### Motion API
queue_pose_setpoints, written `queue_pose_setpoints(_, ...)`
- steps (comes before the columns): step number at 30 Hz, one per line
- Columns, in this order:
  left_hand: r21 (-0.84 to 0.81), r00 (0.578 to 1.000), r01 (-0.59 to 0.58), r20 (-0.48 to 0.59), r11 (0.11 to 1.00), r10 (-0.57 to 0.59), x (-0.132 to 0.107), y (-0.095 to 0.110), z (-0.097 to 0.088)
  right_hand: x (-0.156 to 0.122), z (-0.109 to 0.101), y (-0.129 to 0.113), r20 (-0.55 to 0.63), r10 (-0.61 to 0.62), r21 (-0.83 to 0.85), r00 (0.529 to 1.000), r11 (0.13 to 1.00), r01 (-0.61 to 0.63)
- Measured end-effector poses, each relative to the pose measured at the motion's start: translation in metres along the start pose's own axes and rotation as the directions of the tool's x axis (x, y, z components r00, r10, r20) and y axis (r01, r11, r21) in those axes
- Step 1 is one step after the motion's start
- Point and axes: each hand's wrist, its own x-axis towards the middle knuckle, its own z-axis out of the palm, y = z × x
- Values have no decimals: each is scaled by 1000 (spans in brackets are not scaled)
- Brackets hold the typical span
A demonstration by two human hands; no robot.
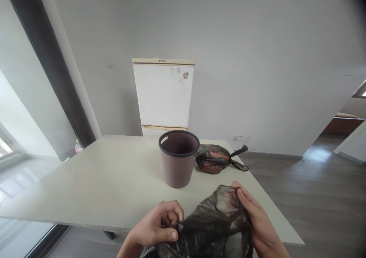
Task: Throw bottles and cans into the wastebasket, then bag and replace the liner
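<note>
Over at the fridge (164,94), and there it is, a small dark label (162,61) in the middle of the pale strip (145,61) along the top! It's a short line of characters, too tiny for me to read from here.

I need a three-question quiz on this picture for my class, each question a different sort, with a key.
1. What do the left hand and right hand both hold?
A) a sheet of paper
B) a thin dark bag
C) a towel
2. True or false: the bin stands upright on the table.
3. Fill in: in the picture, the tied bag lies to the ____ of the bin.
Key: 1 B; 2 true; 3 right.
</note>
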Motion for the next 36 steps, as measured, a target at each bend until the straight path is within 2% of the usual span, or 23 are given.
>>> queue_pose_setpoints(2, 118, 994, 53, 84, 992, -63, -2, 12, -7, 4, -2, -6, 41, -17, -3, 999, 1000, 17)
queue_pose_setpoints(4, 235, 993, 47, 98, 971, -72, -4, 21, -14, 8, -5, -11, 50, -45, -29, 998, 999, 46)
queue_pose_setpoints(5, 269, 998, 17, 48, 963, -31, -4, 24, -17, 11, -7, -12, 47, -60, -45, 997, 997, 62)
queue_pose_setpoints(7, 248, 981, -64, -161, 967, 106, -3, 25, -21, 15, -11, -14, 29, -80, -75, 996, 994, 82)
queue_pose_setpoints(8, 192, 940, -106, -301, 976, 161, -2, 24, -21, 17, -12, -13, 19, -86, -90, 996, 992, 87)
queue_pose_setpoints(10, 56, 817, -187, -546, 981, 186, 2, 21, -21, 21, -13, -8, 6, -103, -130, 995, 986, 103)
queue_pose_setpoints(12, -57, 731, -223, -670, 973, 128, 4, 17, -21, 24, -11, -3, 4, -128, -161, 992, 979, 127)
queue_pose_setpoints(13, -89, 716, -226, -690, 970, 104, 4, 16, -21, 26, -9, -1, 3, -140, -161, 990, 977, 139)
queue_pose_setpoints(14, -101, 728, -215, -680, 971, 90, 3, 16, -21, 28, -8, 1, -4, -156, -148, 988, 977, 154)
queue_pose_setpoints(16, -55, 812, -141, -578, 988, 84, -1, 19, -25, 30, -6, 0, -50, -201, -102, 978, 975, 195)
queue_pose_setpoints(18, 127, 891, -20, -448, 992, 76, -6, 26, -32, 33, -6, -6, -119, -249, -70, 961, 968, 242)
queue_pose_setpoints(19, 252, 908, 46, -415, 967, 65, -8, 30, -36, 35, -8, -11, -150, -269, -63, 951, 963, 263)
queue_pose_setpoints(21, 472, 896, 150, -437, 869, 82, -11, 38, -45, 37, -12, -20, -187, -287, -62, 939, 958, 281)
queue_pose_setpoints(23, 596, 846, 192, -504, 780, 176, -14, 43, -56, 40, -17, -28, -196, -284, -70, 939, 959, 276)
queue_pose_setpoints(26, 717, 738, 206, -561, 666, 375, -18, 45, -72, 42, -23, -32, -186, -288, -89, 939, 957, 276)
queue_pose_setpoints(28, 779, 664, 256, -572, 573, 482, -21, 45, -81, 43, -25, -32, -227, -339, -104, 913, 940, 324)
queue_pose_setpoints(29, 785, 613, 297, -593, 544, 522, -22, 45, -83, 44, -25, -31, -263, -376, -109, 888, 927, 360)
queue_pose_setpoints(31, 736, 466, 388, -676, 555, 571, -24, 45, -79, 44, -24, -31, -308, -418, -108, 855, 908, 405)
queue_pose_setpoints(32, 697, 392, 420, -717, 582, 576, -23, 45, -72, 44, -23, -31, -302, -413, -97, 859, 910, 404)
queue_pose_setpoints(33, 669, 348, 426, -743, 610, 572, -21, 45, -60, 43, -20, -30, -278, -394, -77, 876, 918, 388)
queue_pose_setpoints(34, 660, 351, 408, -751, 631, 559, -18, 45, -44, 41, -16, -28, -243, -362, -54, 900, 931, 360)
queue_pose_setpoints(35, 673, 408, 377, -737, 636, 538, -14, 43, -25, 38, -10, -26, -204, -328, -32, 922, 944, 329)
queue_pose_setpoints(36, 713, 517, 307, -681, 631, 519, -8, 41, -4, 33, -4, -24, -167, -299, -12, 940, 954, 301)
